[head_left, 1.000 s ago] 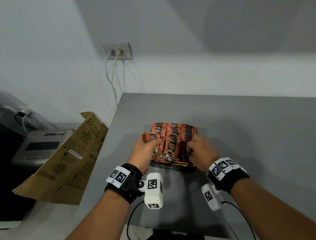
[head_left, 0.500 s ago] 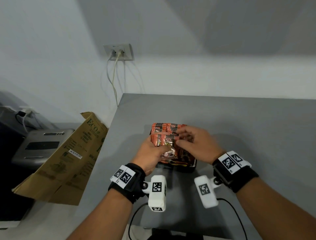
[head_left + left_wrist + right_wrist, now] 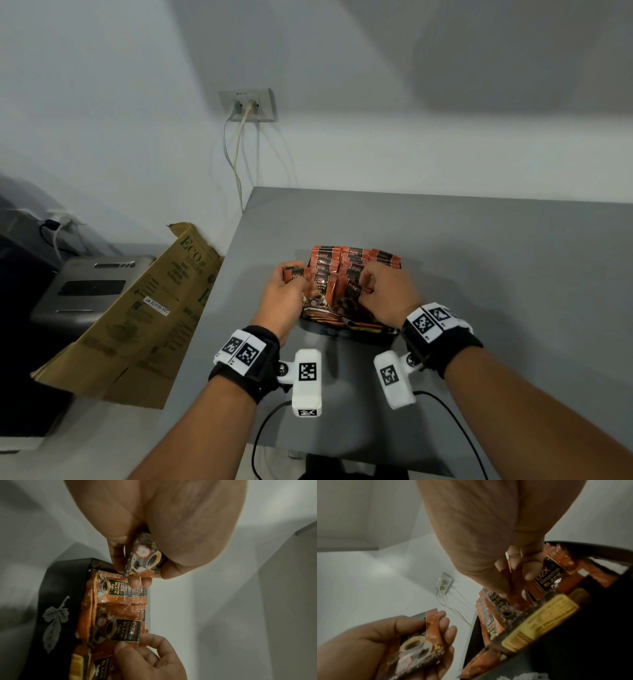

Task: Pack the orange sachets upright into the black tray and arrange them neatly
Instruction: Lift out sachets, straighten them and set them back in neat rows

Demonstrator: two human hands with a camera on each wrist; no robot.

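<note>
pinching sachet beside tray

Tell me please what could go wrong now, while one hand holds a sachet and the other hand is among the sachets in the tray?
1. The right hand pinches a sachet inside the packed rows; pulling or pushing there could tip neighbours that already lean.
2. The left hand holds a loose sachet beside the black tray; forcing it into the tight rows might bend it or leave it crooked.
3. Some sachets near the front lie flat, so the row may end untidy.
</note>
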